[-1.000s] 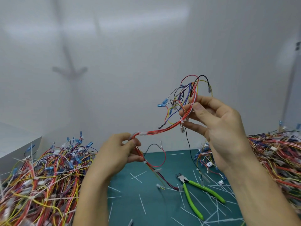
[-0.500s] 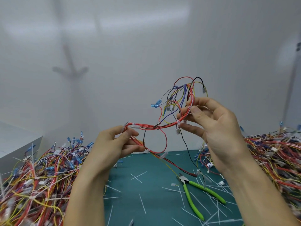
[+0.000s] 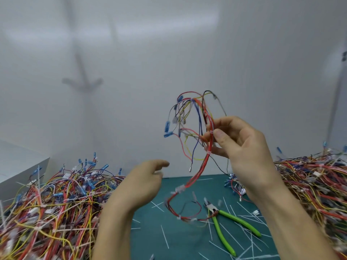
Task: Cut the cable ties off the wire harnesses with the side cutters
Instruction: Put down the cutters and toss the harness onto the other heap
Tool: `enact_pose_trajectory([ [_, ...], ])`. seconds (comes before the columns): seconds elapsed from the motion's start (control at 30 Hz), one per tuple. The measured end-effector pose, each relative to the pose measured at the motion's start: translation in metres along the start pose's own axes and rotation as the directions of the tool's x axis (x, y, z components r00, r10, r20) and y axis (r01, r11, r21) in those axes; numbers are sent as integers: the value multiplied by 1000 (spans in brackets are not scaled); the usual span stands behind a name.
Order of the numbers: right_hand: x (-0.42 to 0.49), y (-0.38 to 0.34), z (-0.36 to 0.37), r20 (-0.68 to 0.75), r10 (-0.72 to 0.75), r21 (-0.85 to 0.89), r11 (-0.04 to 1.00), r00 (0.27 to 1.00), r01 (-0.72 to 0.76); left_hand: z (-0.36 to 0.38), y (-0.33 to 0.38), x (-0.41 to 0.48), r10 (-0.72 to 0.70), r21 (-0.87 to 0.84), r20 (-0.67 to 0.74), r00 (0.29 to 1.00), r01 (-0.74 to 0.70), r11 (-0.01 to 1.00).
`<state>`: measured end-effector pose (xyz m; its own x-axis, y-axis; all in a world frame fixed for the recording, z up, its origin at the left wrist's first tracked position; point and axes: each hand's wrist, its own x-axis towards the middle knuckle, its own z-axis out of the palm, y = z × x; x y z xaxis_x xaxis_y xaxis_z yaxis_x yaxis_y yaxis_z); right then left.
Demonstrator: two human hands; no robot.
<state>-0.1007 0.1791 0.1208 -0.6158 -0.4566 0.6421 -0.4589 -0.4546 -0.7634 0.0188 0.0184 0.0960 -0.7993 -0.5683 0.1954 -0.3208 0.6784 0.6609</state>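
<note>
My right hand [image 3: 242, 147] pinches a wire harness [image 3: 199, 126] of red, blue, yellow and black wires, held up in front of the white wall. Its red trunk hangs down to the green mat [image 3: 174, 235], with white cable ties [image 3: 180, 188] still on it. My left hand [image 3: 144, 182] is below and to the left, fingers relaxed, holding nothing and clear of the harness. The green-handled side cutters [image 3: 223, 228] lie on the mat under my right forearm, jaws pointing toward the harness tail.
A big heap of tangled harnesses [image 3: 50, 209] fills the left side, another heap [image 3: 315, 184] the right. Cut white tie pieces [image 3: 164, 236] litter the mat. A white box [image 3: 16, 166] stands at the far left. The wall is close behind.
My left hand has let go of the harness and dropped away. The harness's lower end has swung down onto the mat. My right hand still holds the upper part.
</note>
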Motion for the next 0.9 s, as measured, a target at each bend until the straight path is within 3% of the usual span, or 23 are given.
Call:
enact_pose_trajectory([
  [0.07, -1, 1, 3, 64, 6, -41, 999, 998, -3, -2, 11, -1, 45, -246, -119, 992, -74, 967],
  [0.2, -1, 2, 3, 202, 68, -149, 988, 977, -38, -6, 25, -5, 38, -724, -145, 989, -132, 677],
  [0.27, -2, 4, 3, 255, 143, -262, 962, 956, -74, -10, 24, -5, 69, -833, -172, 983, -183, 521],
  [0.37, -4, 8, 5, 227, 214, -452, 887, 950, -91, -13, 25, -7, 123, -859, -243, 962, -272, 433],
  [0.43, -5, 7, 9, 175, 181, -508, 859, 968, -69, -13, 29, -9, 115, -833, -316, 942, -333, 442],
  [0.53, -8, -1, 13, 165, 143, -443, 895, 976, -56, -10, 32, -9, 51, -807, -373, 926, -351, 474],
  [0.63, -8, -6, 12, 219, 232, -297, 941, 948, -161, -7, 34, -9, 18, -828, -383, 924, -352, 436],
  [0.77, -7, -8, 10, 251, 287, -189, 951, 924, -244, -6, 37, -7, 34, -809, -400, 916, -370, 456],
  [0.83, -6, -6, 9, 180, 261, -122, 963, 948, -242, -6, 36, -7, 56, -773, -376, 925, -347, 531],
  [0.9, -5, -4, 10, 77, 241, -34, 970, 967, -239, -6, 29, -7, 110, -672, -312, 944, -301, 677],
])
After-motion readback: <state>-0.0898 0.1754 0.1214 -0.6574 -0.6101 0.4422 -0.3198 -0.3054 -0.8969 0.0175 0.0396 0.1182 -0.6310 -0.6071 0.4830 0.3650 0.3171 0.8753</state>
